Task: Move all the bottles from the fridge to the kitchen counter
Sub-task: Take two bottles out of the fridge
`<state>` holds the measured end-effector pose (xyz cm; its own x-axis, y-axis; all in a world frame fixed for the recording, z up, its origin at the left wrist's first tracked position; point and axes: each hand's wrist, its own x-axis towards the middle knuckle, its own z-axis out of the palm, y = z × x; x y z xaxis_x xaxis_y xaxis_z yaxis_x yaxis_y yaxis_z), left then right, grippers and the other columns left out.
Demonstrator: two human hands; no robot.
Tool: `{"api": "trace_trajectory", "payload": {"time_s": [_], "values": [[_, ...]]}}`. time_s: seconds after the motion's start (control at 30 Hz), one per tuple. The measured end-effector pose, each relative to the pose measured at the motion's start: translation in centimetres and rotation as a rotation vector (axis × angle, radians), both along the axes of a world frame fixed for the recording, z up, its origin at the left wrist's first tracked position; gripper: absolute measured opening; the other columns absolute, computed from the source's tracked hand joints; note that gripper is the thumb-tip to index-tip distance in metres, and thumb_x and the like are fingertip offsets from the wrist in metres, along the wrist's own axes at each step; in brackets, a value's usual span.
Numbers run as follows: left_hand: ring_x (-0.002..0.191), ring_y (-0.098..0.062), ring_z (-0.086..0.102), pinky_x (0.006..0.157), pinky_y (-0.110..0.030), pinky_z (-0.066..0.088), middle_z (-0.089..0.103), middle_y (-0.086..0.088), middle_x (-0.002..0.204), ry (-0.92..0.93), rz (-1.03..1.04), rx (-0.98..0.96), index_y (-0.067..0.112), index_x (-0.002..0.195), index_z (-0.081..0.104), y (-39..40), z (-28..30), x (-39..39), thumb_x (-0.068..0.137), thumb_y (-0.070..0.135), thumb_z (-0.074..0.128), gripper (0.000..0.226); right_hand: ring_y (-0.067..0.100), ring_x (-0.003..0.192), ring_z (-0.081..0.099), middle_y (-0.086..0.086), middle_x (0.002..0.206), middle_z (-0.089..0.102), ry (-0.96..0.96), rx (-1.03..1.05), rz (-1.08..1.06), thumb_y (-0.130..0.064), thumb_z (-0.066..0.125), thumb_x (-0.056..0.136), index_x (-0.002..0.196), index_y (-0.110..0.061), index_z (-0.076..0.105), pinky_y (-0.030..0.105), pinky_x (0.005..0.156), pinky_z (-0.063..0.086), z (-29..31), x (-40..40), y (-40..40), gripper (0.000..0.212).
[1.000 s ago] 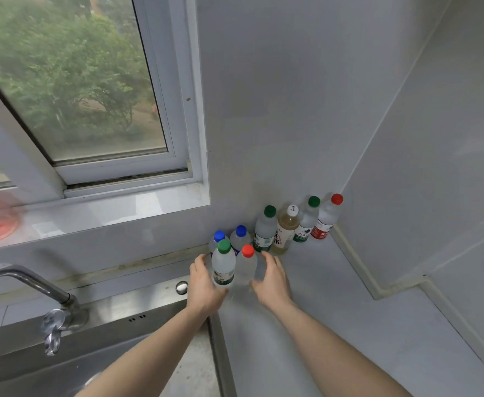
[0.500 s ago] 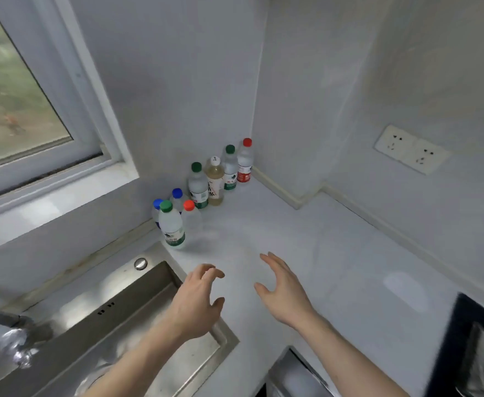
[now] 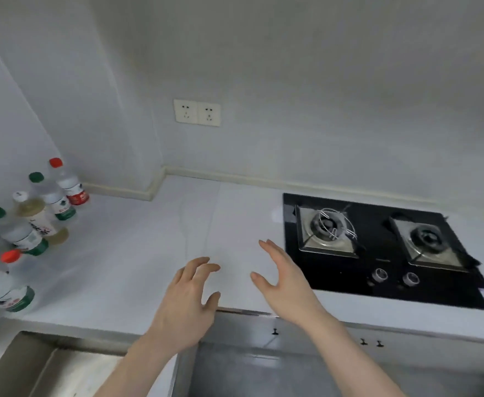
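Since half a second ago my view has swung right: the bottles (image 3: pixel 31 222) that sat ahead of me now crowd the far left edge, and a black gas hob (image 3: pixel 378 247) has come into frame on the right. Both hands have pulled off the cluster and now hang over bare kitchen counter (image 3: pixel 137 262), holding nothing.

Bottles stand upright in a loose row along the left wall, well apart from either hand. I count a red-capped bottle (image 3: pixel 69 183) deepest in the corner, then a green-capped bottle (image 3: pixel 50 197), a yellowish bottle (image 3: pixel 36 217) with a white cap, another green cap, and a blue and a red cap nearest the sink (image 3: pixel 14 365). The lowest one is cut by the frame edge, so no firm total.

Handling, my guess: thin clear plastic, mostly full, so moderate weight and walls that dent if squeezed. Possibly damp from the fridge, so slippery. Best hold is around the body at the label band, not the cap.

Left hand (image 3: pixel 186 302) is palm down, fingers loosely curved and spread, thumb out, empty. Right hand (image 3: pixel 283 276) is palm turned inward toward the left, fingers nearly straight and together, also empty. Both forearms reach in from the bottom edge, hands close together above the counter's front lip. Fridge not in view.
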<state>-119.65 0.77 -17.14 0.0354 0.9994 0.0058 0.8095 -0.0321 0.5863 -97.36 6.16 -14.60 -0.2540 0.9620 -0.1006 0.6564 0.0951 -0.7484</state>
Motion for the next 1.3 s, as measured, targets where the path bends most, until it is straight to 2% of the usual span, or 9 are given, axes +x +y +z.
{"api": "trace_trajectory", "payload": {"time_s": [0.3,0.4,0.47,0.57,0.67,0.8,0.93,1.2,1.3], "values": [[0.144,-0.005,0.028,0.115,-0.016,0.018,0.029,0.022,0.158,-0.036,-0.402,0.120,0.037,0.146,0.046,2.8,5.2,20.9,0.098,0.031,0.062,0.051,-0.008,0.151,0.018,-0.028,0.162,0.024,0.068,0.116,-0.409,-0.037,0.067,0.097,0.156,-0.040,0.034,0.020,0.123,0.020,3.9,22.4,-8.4,0.068],[0.145,-0.002,0.025,0.116,-0.015,0.016,0.027,0.025,0.158,-0.052,-0.492,0.134,0.036,0.147,0.045,2.3,6.5,26.8,0.098,0.033,0.061,0.051,0.005,0.149,0.035,-0.029,0.162,0.025,0.089,0.128,-0.491,-0.037,0.068,0.096,0.153,-0.046,0.036,0.037,0.123,0.033,4.9,27.6,-10.9,0.066],[0.147,0.000,0.022,0.117,-0.018,0.016,0.024,0.027,0.159,-0.045,-0.578,0.154,0.038,0.147,0.044,1.8,7.1,32.0,0.099,0.035,0.060,0.051,0.006,0.143,0.043,-0.033,0.160,0.024,0.100,0.156,-0.563,-0.037,0.069,0.095,0.153,-0.046,0.038,0.032,0.115,0.042,5.4,32.2,-13.2,0.066],[0.146,0.003,0.019,0.120,-0.022,0.020,0.021,0.027,0.159,-0.037,-0.679,0.167,0.041,0.147,0.042,1.0,8.1,38.9,0.099,0.037,0.059,0.051,-0.014,0.141,0.032,-0.026,0.162,0.023,0.083,0.181,-0.650,-0.032,0.069,0.097,0.155,-0.040,0.037,0.004,0.106,0.032,5.8,38.3,-16.2,0.066],[0.145,0.005,0.019,0.120,-0.030,0.030,0.021,0.029,0.159,-0.051,-0.769,0.186,0.044,0.145,0.042,0.2,9.3,45.1,0.098,0.038,0.059,0.051,-0.012,0.149,0.018,-0.028,0.162,0.021,0.019,0.215,-0.727,-0.037,0.067,0.098,0.156,-0.041,0.035,0.017,0.123,0.018,6.4,43.4,-18.8,0.067],[0.146,0.003,0.019,0.119,-0.033,0.032,0.020,0.030,0.159,-0.052,-0.920,0.202,0.045,0.147,0.040,-0.9,10.9,53.1,0.099,0.039,0.059,0.052,-0.008,0.149,0.023,-0.026,0.162,0.022,-0.006,0.230,-0.862,-0.037,0.067,0.097,0.155,-0.042,0.035,0.022,0.123,0.023,7.4,49.1,-22.6,0.067],[0.147,0.002,0.018,0.118,-0.027,0.026,0.022,0.027,0.159,-0.053,-1.087,0.226,0.042,0.146,0.041,-1.4,12.0,61.5,0.099,0.038,0.057,0.051,-0.012,0.147,0.017,-0.022,0.165,0.023,-0.082,0.242,-1.012,-0.039,0.067,0.096,0.156,-0.040,0.035,0.010,0.117,0.012,7.7,54.7,-26.1,0.068],[0.145,0.000,0.022,0.115,-0.027,0.030,0.026,0.025,0.158,-0.125,-1.335,0.238,0.044,0.142,0.044,-0.5,12.7,75.9,0.097,0.039,0.060,0.047,-0.007,0.151,0.016,-0.024,0.166,0.019,-0.143,0.226,-1.246,-0.043,0.065,0.097,0.156,-0.041,0.033,0.012,0.117,0.011,8.3,63.9,-29.2,0.067],[0.146,-0.001,0.022,0.116,-0.020,0.020,0.026,0.023,0.159,-0.134,-1.402,0.244,0.041,0.143,0.044,0.5,13.2,80.5,0.098,0.039,0.060,0.048,-0.010,0.149,0.015,-0.028,0.162,0.020,-0.142,0.241,-1.324,-0.040,0.067,0.097,0.155,-0.042,0.034,0.012,0.118,0.012,9.3,66.8,-29.0,0.067]]}}
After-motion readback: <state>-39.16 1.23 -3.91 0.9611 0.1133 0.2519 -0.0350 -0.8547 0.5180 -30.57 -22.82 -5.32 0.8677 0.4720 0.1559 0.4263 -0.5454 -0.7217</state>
